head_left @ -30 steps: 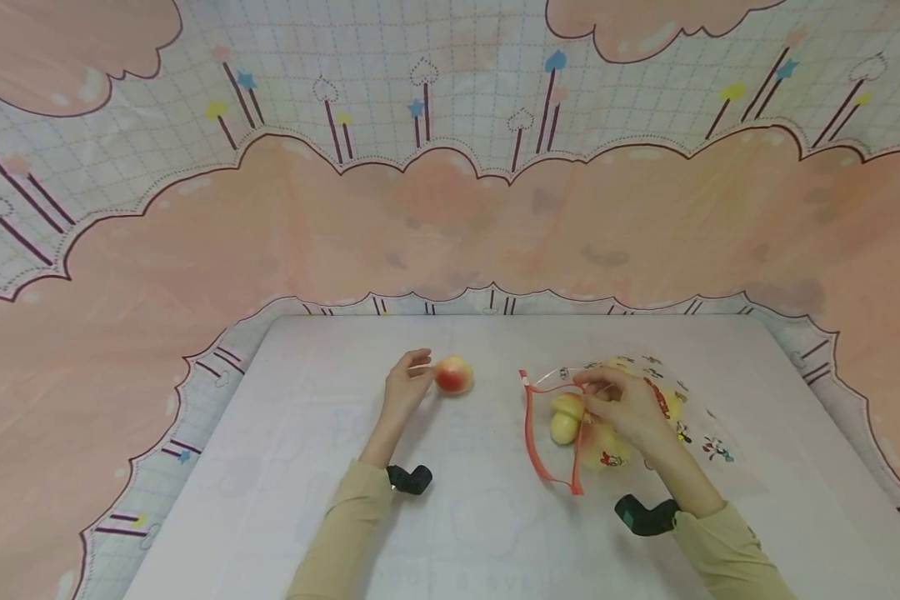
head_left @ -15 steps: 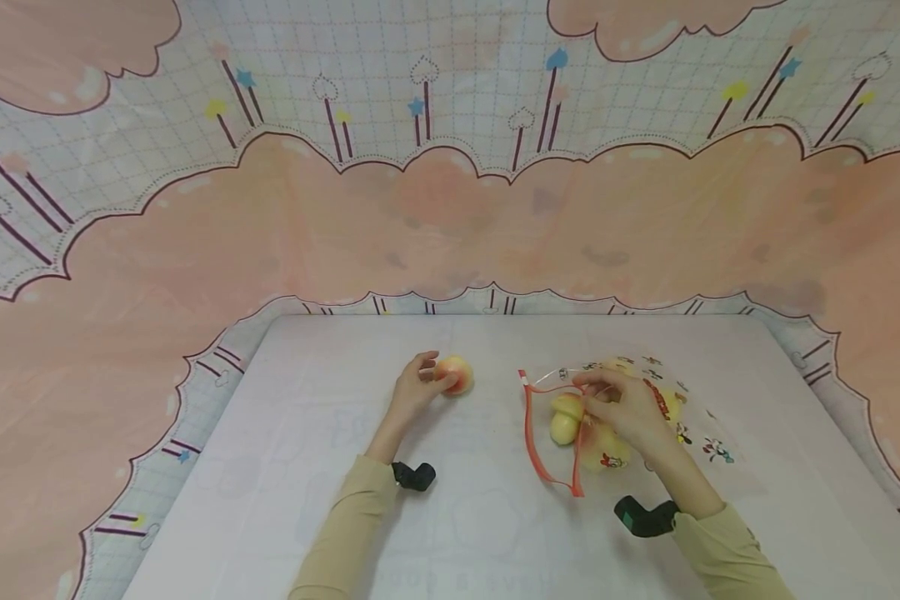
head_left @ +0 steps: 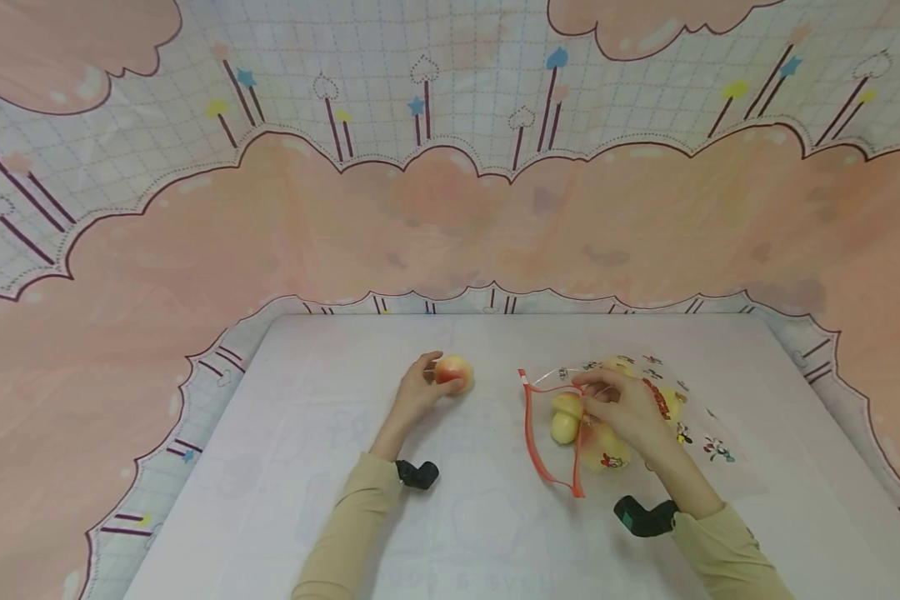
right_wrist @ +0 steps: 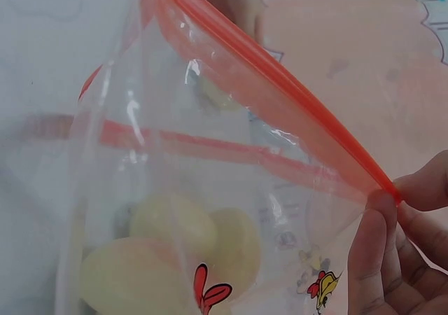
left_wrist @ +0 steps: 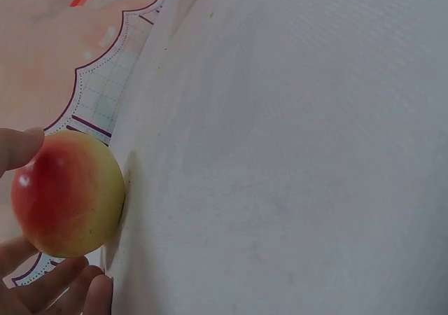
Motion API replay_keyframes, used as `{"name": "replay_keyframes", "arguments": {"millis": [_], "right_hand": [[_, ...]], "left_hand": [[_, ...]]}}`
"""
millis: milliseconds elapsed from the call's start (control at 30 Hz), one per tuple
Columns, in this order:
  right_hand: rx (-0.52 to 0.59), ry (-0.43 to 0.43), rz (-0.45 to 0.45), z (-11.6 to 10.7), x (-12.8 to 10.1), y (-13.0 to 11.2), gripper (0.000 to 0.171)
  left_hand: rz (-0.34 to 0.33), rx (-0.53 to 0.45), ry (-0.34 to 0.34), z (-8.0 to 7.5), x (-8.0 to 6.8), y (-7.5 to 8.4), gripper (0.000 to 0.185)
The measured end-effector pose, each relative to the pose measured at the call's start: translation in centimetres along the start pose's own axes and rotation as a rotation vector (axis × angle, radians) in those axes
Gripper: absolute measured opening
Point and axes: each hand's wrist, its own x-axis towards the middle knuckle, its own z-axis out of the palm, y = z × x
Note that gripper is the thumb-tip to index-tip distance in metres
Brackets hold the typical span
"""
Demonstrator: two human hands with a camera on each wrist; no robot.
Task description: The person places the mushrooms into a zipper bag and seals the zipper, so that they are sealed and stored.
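A red-and-yellow peach [head_left: 453,373] [left_wrist: 68,194] lies on the white table [head_left: 330,433]. My left hand [head_left: 420,388] curls round it, thumb above and fingers below in the left wrist view. To the right lies a clear zip bag [head_left: 615,417] [right_wrist: 210,189] with an orange-red zip strip and cartoon prints. Several pale yellow fruits [head_left: 566,419] [right_wrist: 175,248] sit inside it. My right hand [head_left: 621,410] pinches the upper zip strip [right_wrist: 280,98] and holds the mouth raised and apart, facing left.
A pink cloud-patterned cloth [head_left: 450,208] covers the wall behind and hangs round the table's edges. A dark camera mount sits on each wrist [head_left: 418,474] [head_left: 645,515]. Bare white table surface lies in front of both hands.
My left hand has moved from beside the peach to closing its fingers round it. The right hand and the bag have stayed put.
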Motion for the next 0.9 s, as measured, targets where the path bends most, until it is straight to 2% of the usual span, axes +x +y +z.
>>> {"name": "replay_keyframes", "arguments": {"millis": [167,533,900], "right_hand": [[-0.002,0.005,0.002,-0.01,-0.02,0.02,0.028],[-0.004,0.006,-0.01,0.1,-0.01,0.02,0.027],[-0.019,0.007,-0.007,0.29,-0.16,0.03,0.027]], "left_hand": [[0.009,0.005,0.002,0.13,-0.02,-0.26,0.071],[-0.033,-0.017,-0.017,0.05,0.25,-0.24,0.067],[-0.015,-0.023,-0.018,-0.05,0.02,-0.42,0.061]]}}
